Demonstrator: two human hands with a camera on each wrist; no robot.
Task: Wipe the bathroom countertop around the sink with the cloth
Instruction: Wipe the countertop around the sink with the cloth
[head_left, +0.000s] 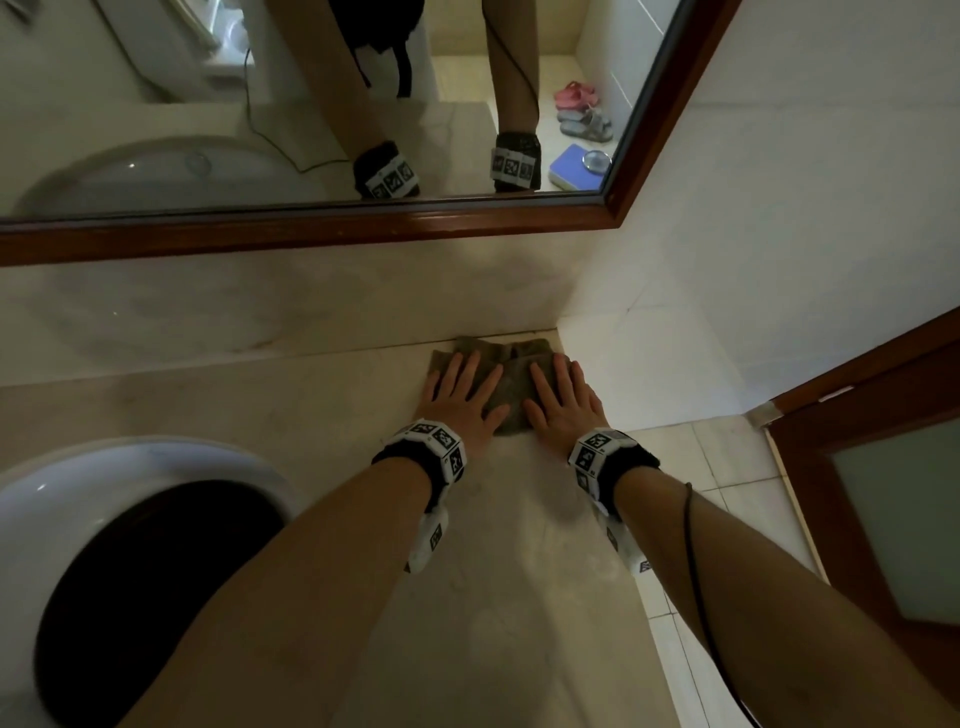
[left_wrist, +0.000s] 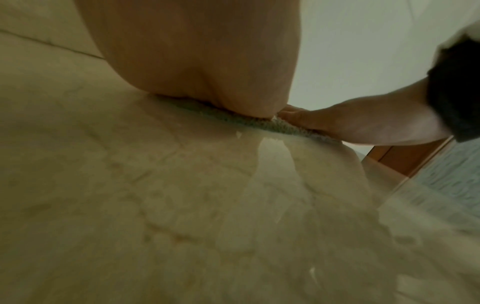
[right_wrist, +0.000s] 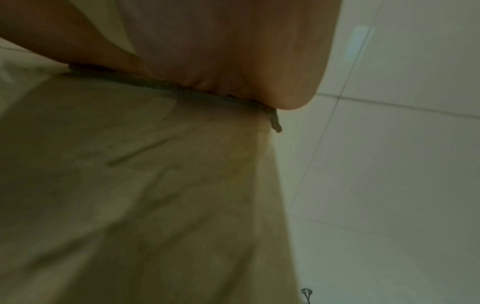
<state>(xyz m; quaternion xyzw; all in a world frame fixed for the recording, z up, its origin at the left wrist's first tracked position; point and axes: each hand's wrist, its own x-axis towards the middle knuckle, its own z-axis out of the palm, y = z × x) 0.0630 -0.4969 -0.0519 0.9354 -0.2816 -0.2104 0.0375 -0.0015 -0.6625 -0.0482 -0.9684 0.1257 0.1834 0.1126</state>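
Note:
A grey-brown cloth (head_left: 511, 387) lies flat in the far right corner of the beige marble countertop (head_left: 337, 415), against the backsplash. My left hand (head_left: 460, 397) presses on its left part with straight, spread fingers. My right hand (head_left: 563, 400) presses on its right part the same way. In the left wrist view the cloth's edge (left_wrist: 233, 118) shows under my palm, and a wet streak (left_wrist: 275, 152) lies on the stone in front of it. In the right wrist view the cloth's edge (right_wrist: 182, 88) runs under my right palm to the counter's right edge. The white sink (head_left: 135, 488) sits at the near left.
A wood-framed mirror (head_left: 363, 223) hangs above the backsplash. The white tiled wall (head_left: 779, 234) closes the corner on the right. The counter's right edge drops to a tiled floor (head_left: 727, 467), with a wooden door (head_left: 883, 441) beyond it.

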